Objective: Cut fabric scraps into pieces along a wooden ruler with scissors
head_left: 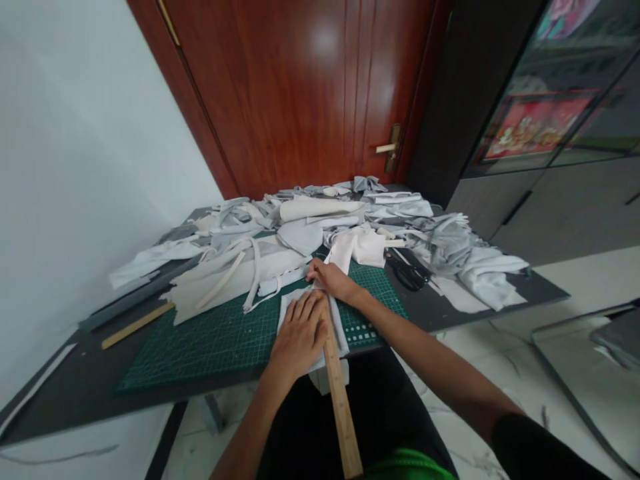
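Observation:
My left hand [300, 330] lies flat with its fingers stretched out, pressing on a pale folded piece of material [341, 328] and the edge of a wooden ruler [339, 397]. The ruler runs from under my hands over the table's front edge toward my body. Just beyond its far end, my right hand [333, 279] is closed, fingers pinched together close to the material. What those fingers hold, if anything, is too small to make out. Beneath the material is a green cutting mat [215, 350] with a grid.
Grey and white scraps [320, 208] are heaped across the table's back. Black-handled scissors [409, 270] lie at right beside more crumpled scraps [450, 243]. A wooden strip [137, 325] rests at left. Behind the table stands a red-brown door [290, 93]; a chair frame [565, 393] is at right.

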Demonstrator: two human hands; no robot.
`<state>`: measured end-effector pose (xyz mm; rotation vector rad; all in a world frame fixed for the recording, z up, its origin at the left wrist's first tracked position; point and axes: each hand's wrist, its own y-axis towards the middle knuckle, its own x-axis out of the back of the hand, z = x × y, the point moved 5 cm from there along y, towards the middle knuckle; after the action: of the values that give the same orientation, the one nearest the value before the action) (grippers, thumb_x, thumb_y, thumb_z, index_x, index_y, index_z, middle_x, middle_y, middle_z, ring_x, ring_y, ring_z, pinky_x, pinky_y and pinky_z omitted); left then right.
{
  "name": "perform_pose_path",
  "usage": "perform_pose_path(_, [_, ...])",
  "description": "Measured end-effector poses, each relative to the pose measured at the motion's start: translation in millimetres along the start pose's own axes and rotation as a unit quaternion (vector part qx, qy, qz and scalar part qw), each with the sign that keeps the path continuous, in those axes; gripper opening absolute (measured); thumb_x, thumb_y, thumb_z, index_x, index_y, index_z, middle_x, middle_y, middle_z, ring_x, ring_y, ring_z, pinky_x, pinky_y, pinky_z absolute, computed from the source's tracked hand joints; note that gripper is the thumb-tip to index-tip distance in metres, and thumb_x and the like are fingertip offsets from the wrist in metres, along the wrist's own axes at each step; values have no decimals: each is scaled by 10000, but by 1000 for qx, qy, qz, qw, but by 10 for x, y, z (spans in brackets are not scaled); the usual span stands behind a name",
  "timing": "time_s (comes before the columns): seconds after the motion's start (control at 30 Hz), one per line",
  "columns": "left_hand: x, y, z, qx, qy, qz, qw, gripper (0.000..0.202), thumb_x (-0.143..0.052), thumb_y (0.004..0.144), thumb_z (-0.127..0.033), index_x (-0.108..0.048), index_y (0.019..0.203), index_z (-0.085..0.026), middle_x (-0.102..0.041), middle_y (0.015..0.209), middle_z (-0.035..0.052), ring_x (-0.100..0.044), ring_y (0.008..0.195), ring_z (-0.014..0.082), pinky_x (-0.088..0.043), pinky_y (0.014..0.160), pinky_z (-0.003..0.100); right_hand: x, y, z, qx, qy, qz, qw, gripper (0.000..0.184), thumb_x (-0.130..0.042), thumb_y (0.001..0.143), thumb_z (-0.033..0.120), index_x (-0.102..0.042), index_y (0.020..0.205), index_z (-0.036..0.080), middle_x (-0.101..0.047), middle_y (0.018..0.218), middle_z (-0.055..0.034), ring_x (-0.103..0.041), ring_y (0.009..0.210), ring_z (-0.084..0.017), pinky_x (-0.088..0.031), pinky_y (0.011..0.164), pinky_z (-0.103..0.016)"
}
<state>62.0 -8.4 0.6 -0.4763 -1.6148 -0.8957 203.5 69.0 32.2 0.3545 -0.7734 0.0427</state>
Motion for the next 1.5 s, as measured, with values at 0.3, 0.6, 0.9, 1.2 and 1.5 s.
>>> perform_pose_path(0.3, [31, 21, -2, -5, -12, 9, 1000, 516, -389, 1060, -303, -436, 1557, -174, -435, 1641, 89, -331, 1556, 271, -300, 1283, 536, 748, -297, -742, -43, -128, -36, 990, 115, -542, 1028, 197, -642, 1079, 172, -735, 889, -58, -673, 872, -178, -435, 826, -251])
perform_pose_path(0.6, [30, -15, -22, -1, -30, 10, 1000, 505, -405, 1066, -306, -414, 1562, -210, -424, 1646, 81, -320, 1561, 267, -283, 1290, 534, 666, -459, -331, 57, -82, -48, 994, 266, -455, 1047, 206, -654, 1224, 192, -765, 942, -55, -696, 985, -209, -436, 999, -351])
perform_pose_path(0.9, [55, -3, -45, 9, -31, 6, 999, 435, -426, 1051, -328, -485, 1409, -88, -478, 1581, 199, -355, 1541, 302, -305, 1276, 522, 52, -574, 45, 51, 65, -55, 995, 251, -414, 1079, 243, -656, 1085, 178, -752, 910, -41, -721, 855, -161, -536, 834, -270])
perform_pose_path(1.2, [21, -14, -56, 22, -35, 10, 999, 438, -401, 1063, -340, -511, 1401, -84, -478, 1592, 188, -326, 1560, 291, -257, 1299, 513, 245, -552, -115, -83, -155, 53, 983, 254, -484, 1023, 158, -721, 929, 156, -767, 870, -92, -725, 850, -207, -509, 850, -291])
perform_pose_path(1.5, [50, -28, -64, 32, -38, 8, 999, 429, -395, 1058, -344, -521, 1392, -106, -498, 1580, 164, -349, 1549, 281, -259, 1297, 490, 129, -247, -76, -169, -298, 104, 934, 395, -432, 1062, 289, -758, 1094, 68, -763, 1131, -231, -731, 1106, -286, -533, 930, -323])
